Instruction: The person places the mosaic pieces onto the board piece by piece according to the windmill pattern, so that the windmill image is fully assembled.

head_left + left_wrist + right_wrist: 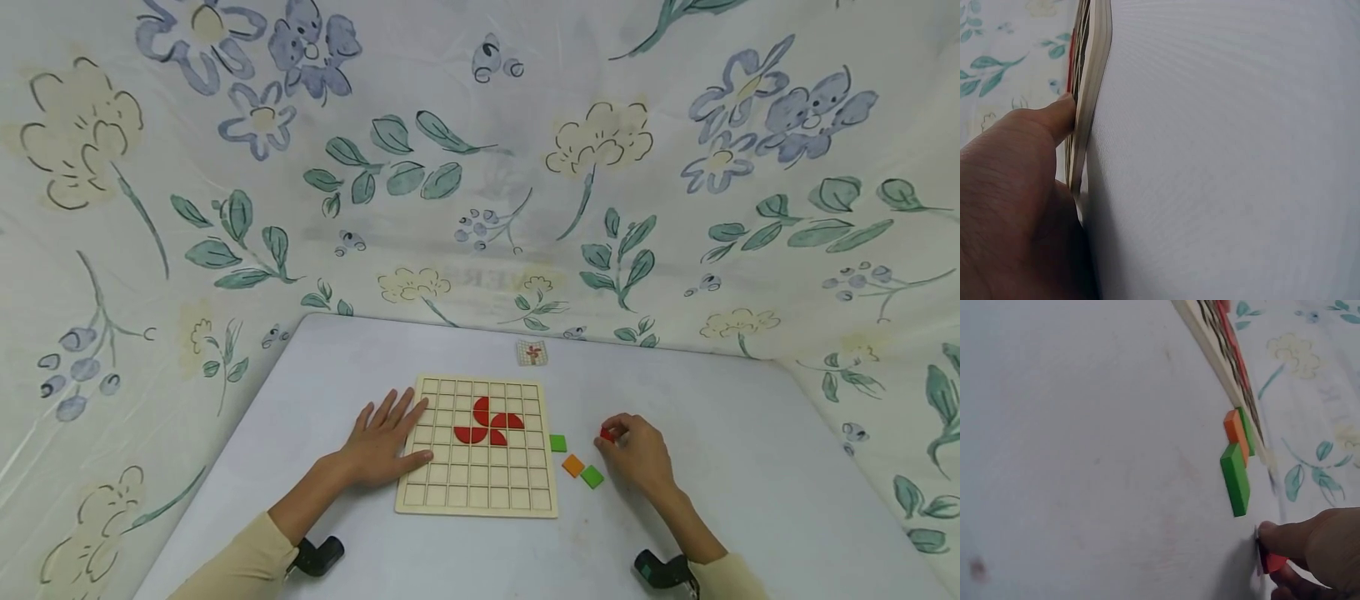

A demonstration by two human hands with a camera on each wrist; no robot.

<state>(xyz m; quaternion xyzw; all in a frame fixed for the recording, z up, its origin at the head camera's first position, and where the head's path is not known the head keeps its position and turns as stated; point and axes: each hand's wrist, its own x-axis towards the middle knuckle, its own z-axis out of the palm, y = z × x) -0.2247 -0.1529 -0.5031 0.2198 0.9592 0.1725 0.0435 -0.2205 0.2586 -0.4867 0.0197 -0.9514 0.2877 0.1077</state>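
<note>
My left hand lies with spread, straight fingers across the left edge of a wooden grid board. Its thumb rests over that edge in the left wrist view. Several red quarter-round pieces sit in the board's cells as a pinwheel. Off to the board's right, my right hand pinches a small red piece between thumb and fingers, low over the table. The fingers partly hide its shape.
Between the board and my right hand lie an orange square tile, a green tile and another green tile by the board's edge. A small pattern card with a red pinwheel lies behind the board. Flowered cloth hangs behind the white table.
</note>
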